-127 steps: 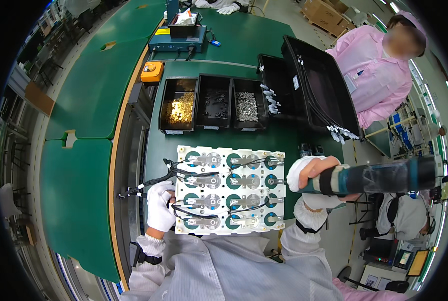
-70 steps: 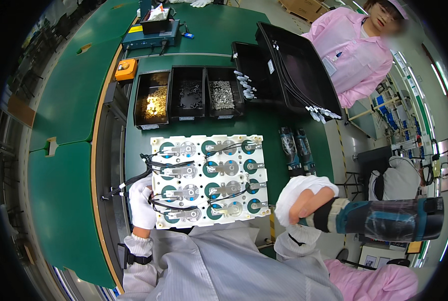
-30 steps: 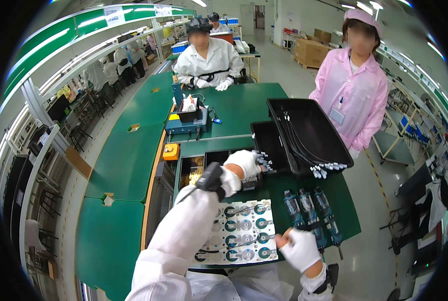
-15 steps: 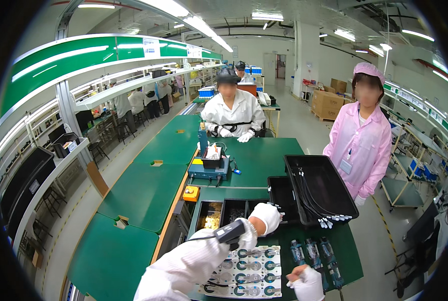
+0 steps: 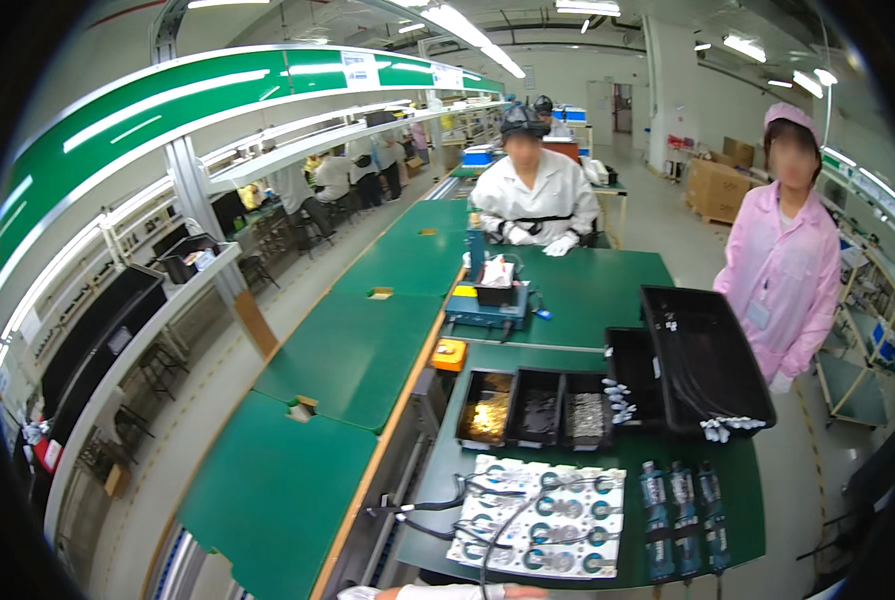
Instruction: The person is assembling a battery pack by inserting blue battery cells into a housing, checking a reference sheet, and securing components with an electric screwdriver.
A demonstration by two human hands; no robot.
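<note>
At the lower edge, a strip of my left hand (image 5: 467, 592) in a white glove shows, its bare fingertips pointing right. Most of its fingers are cut off by the edge. A thin black cable (image 5: 500, 545) runs down from the white board and crosses that hand; whether it is gripped cannot be made out. The white board (image 5: 615, 500) carries round metal and teal parts in rows. Several black cables (image 5: 422, 507) stick out past its left side. My right hand is out of view.
Beyond the board stand black bins of brass pieces (image 5: 485, 418), dark pieces (image 5: 537, 415) and silver pieces (image 5: 585, 417). A large black tray (image 5: 707, 350) holds white-tipped cables. Three teal cylindrical tools (image 5: 682, 520) lie right. One person (image 5: 537, 190) sits opposite; another in pink (image 5: 782, 260) stands right.
My left hand has pulled back from the bins to the lower edge. My right hand has left the view. Black cables now extend past the board's left side. The view has shifted.
</note>
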